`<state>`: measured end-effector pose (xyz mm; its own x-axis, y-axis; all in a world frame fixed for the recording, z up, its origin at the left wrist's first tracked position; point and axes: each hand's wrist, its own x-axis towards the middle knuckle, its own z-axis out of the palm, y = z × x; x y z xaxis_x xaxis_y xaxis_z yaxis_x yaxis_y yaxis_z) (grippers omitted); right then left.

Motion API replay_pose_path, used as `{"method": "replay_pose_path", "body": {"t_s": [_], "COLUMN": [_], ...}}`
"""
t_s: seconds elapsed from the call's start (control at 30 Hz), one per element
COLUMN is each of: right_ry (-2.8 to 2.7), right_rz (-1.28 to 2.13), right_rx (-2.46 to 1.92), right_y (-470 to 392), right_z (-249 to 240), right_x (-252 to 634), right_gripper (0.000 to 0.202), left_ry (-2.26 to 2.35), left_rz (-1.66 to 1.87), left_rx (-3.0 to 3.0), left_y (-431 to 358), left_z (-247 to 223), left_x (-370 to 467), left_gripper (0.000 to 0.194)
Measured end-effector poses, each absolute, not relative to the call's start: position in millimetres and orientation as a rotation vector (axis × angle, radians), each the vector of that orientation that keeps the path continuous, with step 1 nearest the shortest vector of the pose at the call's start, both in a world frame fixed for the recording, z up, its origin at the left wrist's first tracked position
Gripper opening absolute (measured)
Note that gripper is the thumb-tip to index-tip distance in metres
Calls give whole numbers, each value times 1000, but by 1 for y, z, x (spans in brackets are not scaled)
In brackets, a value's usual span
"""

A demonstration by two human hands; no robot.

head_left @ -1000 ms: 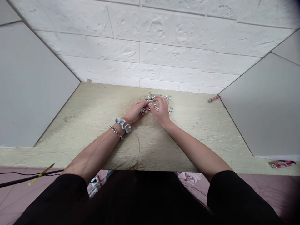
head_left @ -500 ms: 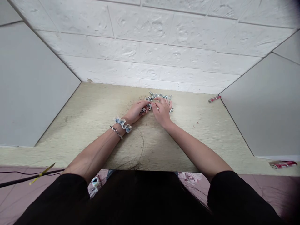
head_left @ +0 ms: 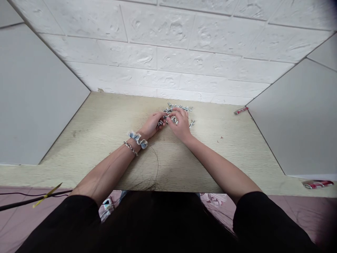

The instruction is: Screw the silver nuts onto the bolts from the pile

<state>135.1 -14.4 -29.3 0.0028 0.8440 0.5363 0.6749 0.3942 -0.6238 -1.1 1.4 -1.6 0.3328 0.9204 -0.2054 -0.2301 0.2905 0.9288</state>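
Observation:
My left hand (head_left: pixel 154 124) is curled around some small metal pieces, with a bit of red showing among them; a blue-and-white scrunchie and a chain bracelet circle that wrist. Its fingertips meet those of my right hand (head_left: pixel 180 123), whose thumb and index finger pinch together near a small metal piece too small to name. Silver bolts (head_left: pixel 184 108) and other small hardware lie on the pale table just beyond and beside my right hand. A few bolts (head_left: pixel 192 124) rest to its right.
The pale wooden table (head_left: pixel 210 154) meets a white brick-patterned wall (head_left: pixel 173 59) behind. Grey panels (head_left: pixel 39 88) stand at both sides. A red-and-silver object (head_left: pixel 240 111) lies at the right panel, and another (head_left: pixel 318 184) at the right front edge.
My right hand has shifted slightly left, its thumb closer to my left fingertips. More metal pieces show between its fingers and thumb.

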Motion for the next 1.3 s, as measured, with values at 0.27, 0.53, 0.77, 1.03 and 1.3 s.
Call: {"method": "replay_pose_path", "body": {"t_s": [0.27,0.53,0.77,1.03,1.3], "right_ry": [-1768,-1821,-1852,-1711,-1676], "right_rz": [189,192,164,163,219], "right_rx": [-1238,-1124,-1072,-1266,-1413], "right_y": [-13,-14,-16,-14,-13], "right_z": [-33,-34,-32,-34,-34], "right_x": [136,137,139,136,137], "right_gripper": [13,11,18,20,39], "left_ry": [897,890,887,904,898], "left_rz": [933,943,930,925,901], "left_rx": [964,983,1037,990,999], "left_y": [4,3,3,5,4], "left_z": [-6,-7,-7,-7,-5], "left_x": [-2,-1,-2,-1,-2], "left_gripper": [18,16,13,14,15]}}
